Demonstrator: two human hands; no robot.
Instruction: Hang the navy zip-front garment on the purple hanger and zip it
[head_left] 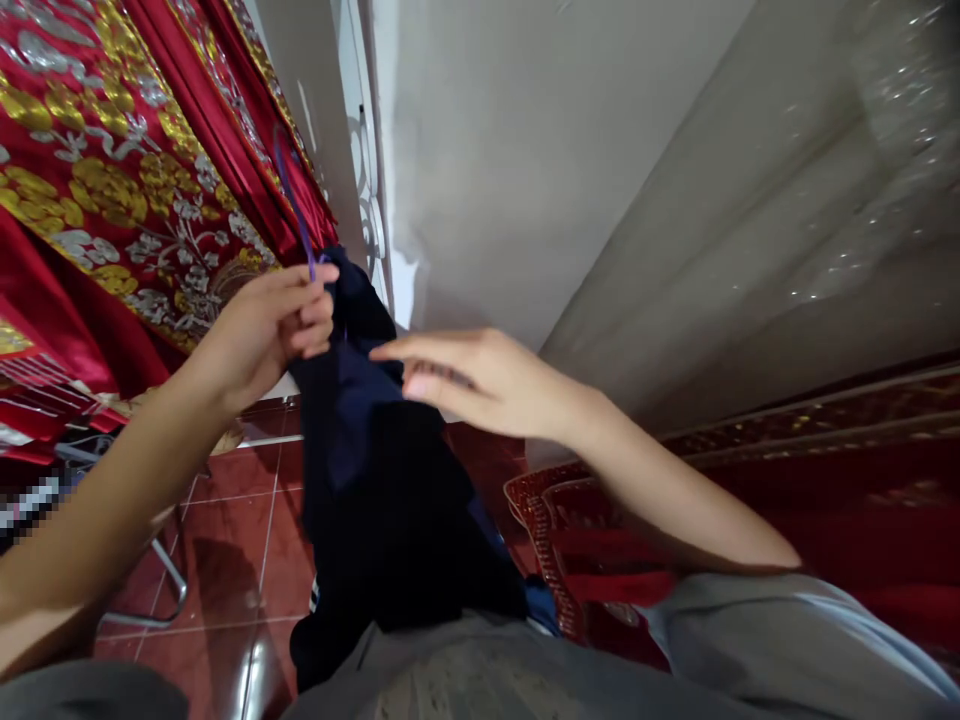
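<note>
My left hand [277, 320] is closed, with thumb and fingertips pinching a thin purple clothes hanger [302, 230], whose blurred curved end rises above the hand. Just below it is a dark navy and black garment [360, 385], its upper part bunched beside my left fingers and its cloth running down toward my body. To the right, my right hand [457, 375] is held over the garment with fingers stretched out and nothing gripped. Whether its fingertips touch the cloth cannot be made out.
Red cloth with gold and silver embroidery [112, 180] hangs on the left. A pale wall [510, 150] stands ahead, with a white scrollwork frame [367, 190] along its left edge. Red furniture with carved trim [555, 540] is at right. A metal chair leg [176, 580] stands on red tiles [232, 530].
</note>
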